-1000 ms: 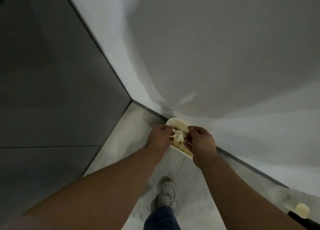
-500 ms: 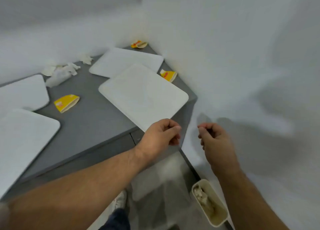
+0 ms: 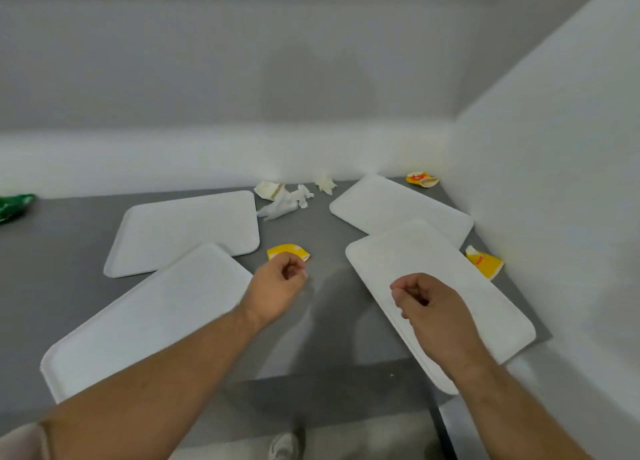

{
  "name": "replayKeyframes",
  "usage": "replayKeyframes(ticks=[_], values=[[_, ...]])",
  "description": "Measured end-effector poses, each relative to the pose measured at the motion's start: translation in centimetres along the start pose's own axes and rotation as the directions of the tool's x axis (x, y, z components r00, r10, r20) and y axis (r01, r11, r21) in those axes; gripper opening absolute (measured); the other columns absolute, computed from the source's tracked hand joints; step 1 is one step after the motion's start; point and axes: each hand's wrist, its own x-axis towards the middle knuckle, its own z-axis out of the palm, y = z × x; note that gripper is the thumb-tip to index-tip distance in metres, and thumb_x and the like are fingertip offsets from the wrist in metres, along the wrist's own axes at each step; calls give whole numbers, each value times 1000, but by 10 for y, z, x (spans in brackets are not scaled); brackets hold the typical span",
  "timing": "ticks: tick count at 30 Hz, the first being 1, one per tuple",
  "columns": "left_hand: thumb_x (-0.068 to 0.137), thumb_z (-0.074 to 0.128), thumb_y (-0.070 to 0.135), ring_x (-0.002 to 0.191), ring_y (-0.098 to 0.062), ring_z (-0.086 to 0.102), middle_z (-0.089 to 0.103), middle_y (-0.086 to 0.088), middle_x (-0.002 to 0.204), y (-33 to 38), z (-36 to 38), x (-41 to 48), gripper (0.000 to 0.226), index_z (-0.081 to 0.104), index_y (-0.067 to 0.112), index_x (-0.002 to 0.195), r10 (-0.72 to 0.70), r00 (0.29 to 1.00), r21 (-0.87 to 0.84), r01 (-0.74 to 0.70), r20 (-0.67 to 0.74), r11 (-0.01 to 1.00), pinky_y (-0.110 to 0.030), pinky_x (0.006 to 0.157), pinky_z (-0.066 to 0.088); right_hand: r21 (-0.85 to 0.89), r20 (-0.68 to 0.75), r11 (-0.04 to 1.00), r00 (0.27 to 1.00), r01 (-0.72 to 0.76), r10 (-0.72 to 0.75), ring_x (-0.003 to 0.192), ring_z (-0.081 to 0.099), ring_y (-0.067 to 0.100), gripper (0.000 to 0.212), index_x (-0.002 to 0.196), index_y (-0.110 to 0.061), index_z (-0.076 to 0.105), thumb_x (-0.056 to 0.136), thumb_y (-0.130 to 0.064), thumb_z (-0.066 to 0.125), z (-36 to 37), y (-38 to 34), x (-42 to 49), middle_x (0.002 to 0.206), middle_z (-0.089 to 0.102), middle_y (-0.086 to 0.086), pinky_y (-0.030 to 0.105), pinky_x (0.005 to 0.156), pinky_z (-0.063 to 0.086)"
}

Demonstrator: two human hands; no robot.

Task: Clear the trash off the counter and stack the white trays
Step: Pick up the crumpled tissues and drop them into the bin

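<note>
Fingers curled; four white trays nearby

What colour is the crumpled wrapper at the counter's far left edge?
The crumpled wrapper is green; the head view shows it.

Soft, even indoor light; faint shadows of the hands fall on the table. Slight blur, perhaps motion; edges bend.

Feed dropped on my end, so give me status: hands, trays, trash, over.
Left hand and right hand curled, empty. Four white trays spread unstacked on counter. Yellow wrappers, crumpled paper not yet cleared.
</note>
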Motion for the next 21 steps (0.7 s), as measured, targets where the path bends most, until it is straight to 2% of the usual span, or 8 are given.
replayKeyframes(ticks=[2, 5, 9, 12, 14, 17, 19, 21], values=[[89, 64, 21, 63, -3, 55, 66, 8, 78, -18, -17, 30, 10, 65, 30, 91, -29, 999, 27, 30, -36, 999, -21, 63, 45, -37, 32, 999, 999, -15, 16, 77, 68, 9, 10, 83, -29, 70, 93, -29, 68, 26, -9, 19, 81, 73, -12, 32, 79, 57], [85, 67, 17, 84, -13, 62, 66, 7, 92, -39, -37, 79, 20, 64, 28, 100, -26, 999, 88, 29, -28, 996, -26, 76, 51, -55, 45, 998, 998, -29, 32, 77, 66, 2, 9, 84, -29, 71, 92, -27, 68, 61, -23, 49, 79, 72, -14, 25, 76, 53], [80, 73, 22, 117, -19, 58, 59, 4, 131, -59, -55, 146, 57, 55, 28, 133, 40, 998, 335, -57, 56, 941, -34, 96, 53, -74, 57, 996, 997, -44, 48, 82, 63, -5, 9, 86, -31, 71, 93, -26, 68, 99, -38, 87, 81, 71, -18, 13, 69, 45], [79, 74, 16, 139, -28, 41, 36, 1, 158, -64, -58, 195, 82, 35, 35, 149, 58, 985, 565, -140, 160, 813, -43, 99, 55, -83, 55, 995, 997, -58, 63, 83, 63, -7, 9, 88, -32, 70, 94, -26, 67, 118, -44, 108, 83, 72, -18, 13, 69, 43], [77, 74, 9, 148, -31, 25, 18, 3, 167, -66, -57, 225, 96, 24, 40, 153, 62, 969, 673, -212, 240, 709, -49, 98, 55, -68, 45, 995, 996, -77, 80, 81, 63, -6, 10, 87, -31, 71, 93, -25, 67, 126, -44, 117, 81, 71, -19, 16, 68, 44], [72, 76, 6, 153, -32, 13, 3, 3, 170, -66, -54, 266, 108, 17, 40, 157, 98, 931, 756, -344, 352, 556, -51, 96, 54, -54, 33, 990, 991, -128, 130, 72, 63, -1, 11, 85, -31, 72, 92, -23, 67, 135, -38, 128, 79, 70, -19, 17, 62, 46], [75, 71, 3, 154, -32, 10, -2, 2, 171, -64, -48, 291, 109, 13, 41, 158, 95, 907, 774, -401, 410, 490, -50, 93, 54, -84, 40, 984, 986, -157, 161, 71, 63, -2, 11, 86, -32, 72, 92, -25, 66, 139, -32, 134, 78, 70, -20, 10, 54, 45], [77, 64, -1, 156, -33, 7, -10, 2, 171, -64, -39, 313, 108, 9, 43, 159, 62, 884, 782, -440, 463, 442, -49, 95, 53, -93, 52, 980, 983, -173, 178, 72, 63, -1, 9, 88, -33, 72, 93, -27, 67, 141, -25, 142, 79, 70, -19, 8, 54, 45]])
